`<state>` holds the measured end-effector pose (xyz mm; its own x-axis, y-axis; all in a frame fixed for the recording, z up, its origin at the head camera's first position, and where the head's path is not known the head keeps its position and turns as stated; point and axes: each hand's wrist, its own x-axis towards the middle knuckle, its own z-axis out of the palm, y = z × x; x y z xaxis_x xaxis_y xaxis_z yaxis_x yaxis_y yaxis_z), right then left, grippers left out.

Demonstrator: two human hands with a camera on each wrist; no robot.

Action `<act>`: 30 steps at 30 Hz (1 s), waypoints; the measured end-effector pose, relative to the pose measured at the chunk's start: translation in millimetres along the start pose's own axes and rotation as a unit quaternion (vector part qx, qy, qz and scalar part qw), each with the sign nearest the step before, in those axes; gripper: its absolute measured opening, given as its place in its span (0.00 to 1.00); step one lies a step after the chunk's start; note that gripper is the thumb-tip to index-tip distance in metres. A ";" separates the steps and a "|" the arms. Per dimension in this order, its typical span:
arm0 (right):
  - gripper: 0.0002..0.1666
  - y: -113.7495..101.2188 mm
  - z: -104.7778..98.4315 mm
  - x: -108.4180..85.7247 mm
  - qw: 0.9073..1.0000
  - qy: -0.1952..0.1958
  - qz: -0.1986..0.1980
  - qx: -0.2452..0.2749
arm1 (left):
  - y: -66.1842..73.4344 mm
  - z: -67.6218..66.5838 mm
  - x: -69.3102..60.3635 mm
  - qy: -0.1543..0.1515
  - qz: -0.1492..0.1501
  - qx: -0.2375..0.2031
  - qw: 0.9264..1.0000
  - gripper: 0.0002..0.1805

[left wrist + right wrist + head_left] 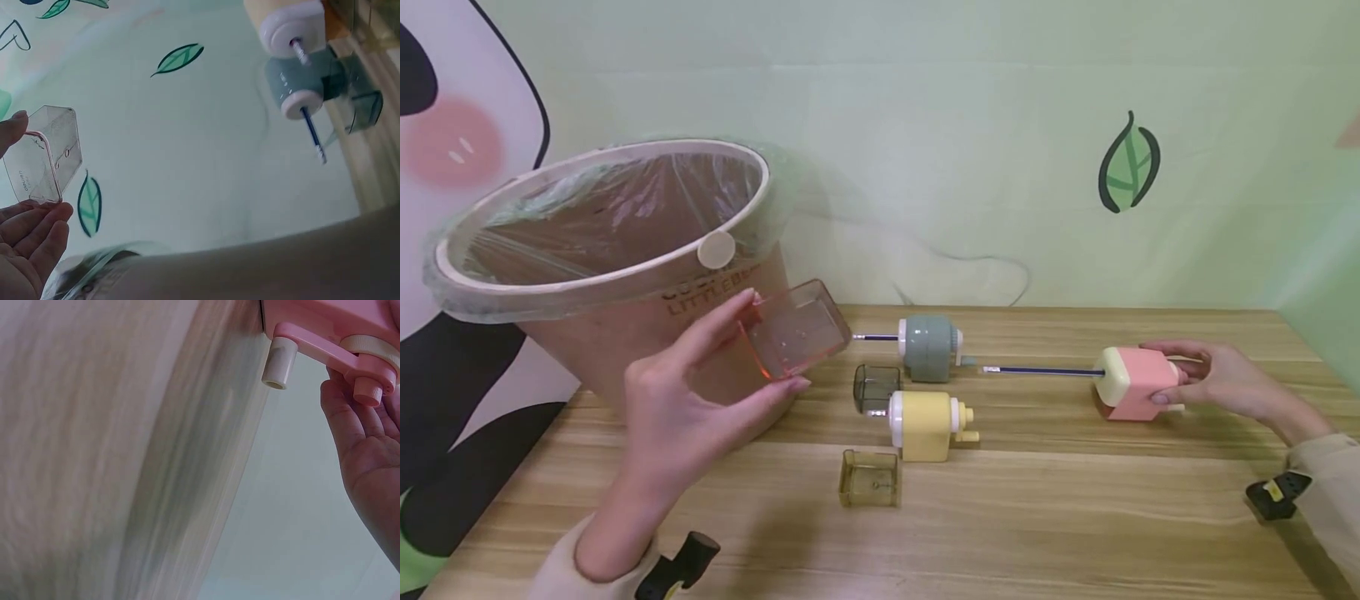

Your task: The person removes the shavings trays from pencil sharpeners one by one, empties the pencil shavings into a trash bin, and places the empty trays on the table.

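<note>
My left hand pinches a clear pinkish shavings drawer between thumb and fingers, held up in front of the bin. In the left wrist view the see-through drawer shows its open side and small holes. At the right, my right hand grips a pink pencil sharpener by its crank end, fingers over the top and thumb at the near side. A dark blue pencil sticks out of its cream front. The right wrist view shows the crank handle pointing away from the fingers.
Left of centre stands a bin lined with a clear bag. A blue-grey sharpener and a yellow sharpener, each with a pencil in it, stand mid-table. Beside them lie a dark drawer and an olive drawer. A wall backs the table.
</note>
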<state>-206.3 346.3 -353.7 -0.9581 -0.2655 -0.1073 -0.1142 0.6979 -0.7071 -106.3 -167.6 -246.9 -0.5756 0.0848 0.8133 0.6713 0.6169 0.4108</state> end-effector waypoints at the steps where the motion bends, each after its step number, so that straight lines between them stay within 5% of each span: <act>1: 0.46 -0.1 -0.1 -0.3 1.000 0.001 -0.001 -0.001 | 0.1 3.6 -1.4 -0.007 0.001 0.002 1.000 0.39; 15: 0.44 1.4 -0.6 -0.3 1.000 0.007 -0.008 0.004 | 4.3 60.0 -19.8 -0.105 -0.037 -0.072 0.991 0.37; 23: 0.44 1.5 -0.2 0.9 1.000 0.004 -0.010 0.007 | 10.9 92.2 -25.7 -0.164 -0.077 -0.113 0.977 0.36; 30: 0.44 0.6 -0.5 0.3 1.000 0.001 -0.011 0.011 | 24.0 113.7 -25.3 -0.225 -0.135 -0.131 0.956 0.36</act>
<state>-206.8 347.0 -353.8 -0.9558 -0.2796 -0.0908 -0.1291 0.6768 -0.7247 -128.8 -66.0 -304.4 -0.8473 0.3153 0.4274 0.5300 0.4511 0.7180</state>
